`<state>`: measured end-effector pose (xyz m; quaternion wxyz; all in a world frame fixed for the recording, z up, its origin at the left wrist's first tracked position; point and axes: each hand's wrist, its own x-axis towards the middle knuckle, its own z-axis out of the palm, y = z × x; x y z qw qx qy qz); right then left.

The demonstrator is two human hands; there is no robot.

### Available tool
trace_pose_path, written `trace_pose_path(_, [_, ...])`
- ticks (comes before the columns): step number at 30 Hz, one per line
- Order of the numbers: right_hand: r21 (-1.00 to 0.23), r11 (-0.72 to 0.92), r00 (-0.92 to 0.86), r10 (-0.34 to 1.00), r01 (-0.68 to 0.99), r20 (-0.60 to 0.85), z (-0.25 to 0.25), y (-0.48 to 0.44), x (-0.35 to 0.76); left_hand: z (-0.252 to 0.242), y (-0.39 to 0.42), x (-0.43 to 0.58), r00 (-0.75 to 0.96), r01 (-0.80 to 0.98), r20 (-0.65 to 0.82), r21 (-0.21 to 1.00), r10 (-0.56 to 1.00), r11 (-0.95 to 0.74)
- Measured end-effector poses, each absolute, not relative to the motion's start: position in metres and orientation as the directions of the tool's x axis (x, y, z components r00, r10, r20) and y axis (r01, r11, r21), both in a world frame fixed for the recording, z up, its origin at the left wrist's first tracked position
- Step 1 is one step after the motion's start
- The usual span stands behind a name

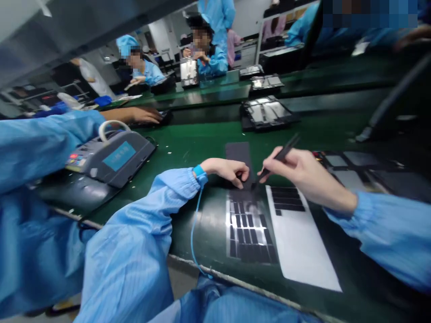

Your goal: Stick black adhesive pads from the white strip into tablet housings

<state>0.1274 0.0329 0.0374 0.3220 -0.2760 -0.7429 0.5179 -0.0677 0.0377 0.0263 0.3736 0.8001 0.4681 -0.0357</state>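
Observation:
My right hand (298, 172) is closed round a black pair of tweezers (276, 159), whose tip points down at the top edge of a dark sheet of small black pads (249, 231). My left hand (227, 170), with a blue wrist strap and cord, has its fingers curled and presses down on the same sheet's top edge. A white backing sheet (301, 242) with a few black strips lies right beside it. Just behind my hands lies a dark grey rectangular piece (238, 152) on the green bench (188, 143).
A grey device with a blue label (112, 157) sits at the left, behind a co-worker's blue sleeve (40, 143) and hand. Open laptop shells (267, 112) lie on the belt behind. Black trays (350, 163) are at the right. Several people in blue coats work across the line.

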Motion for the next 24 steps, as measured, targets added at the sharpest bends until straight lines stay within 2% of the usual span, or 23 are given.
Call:
trace_pose_path(2, [-0.949,0.307,-0.558,0.8,0.069,0.219,0.055,0.038,0.148,0.027,0.037,-0.069,0.586,0.762,-0.397,0.566,0.706,-0.315])
trace_pose_path(4, [-0.939,0.308,-0.476,0.855,0.15,0.204,0.065,0.044,0.176,0.027,0.038,-0.068,0.609,0.753,-0.396,0.562,0.688,-0.343])
trace_pose_path(5, [-0.932,0.295,-0.435,0.882,0.208,0.182,0.066,0.046,0.192,0.028,0.038,-0.066,0.563,0.783,-0.367,0.525,0.741,-0.334])
trace_pose_path(8, [-0.936,0.157,-0.329,0.943,0.316,0.047,0.055,0.045,0.23,0.028,0.032,-0.042,0.457,0.789,-0.063,0.49,0.887,-0.371])
trace_pose_path(10, [-0.951,0.023,-0.292,0.954,0.308,-0.072,0.043,0.042,0.242,0.027,0.022,-0.017,0.472,0.708,0.137,0.53,0.871,-0.467])
trace_pose_path(13, [-0.949,-0.1,-0.308,0.931,0.298,-0.194,0.028,0.04,0.242,0.016,0.005,0.022,0.573,0.55,0.297,0.552,0.764,-0.626])
trace_pose_path(17, [-0.93,-0.052,-0.375,0.906,0.363,-0.197,0.022,0.05,0.231,-0.007,-0.003,0.046,0.653,0.436,0.352,0.55,0.671,-0.712])
trace_pose_path(24, [-0.918,0.128,-0.545,0.832,0.374,-0.106,0.017,0.071,0.23,-0.02,-0.002,0.043,0.64,0.453,0.31,0.586,0.703,-0.671])
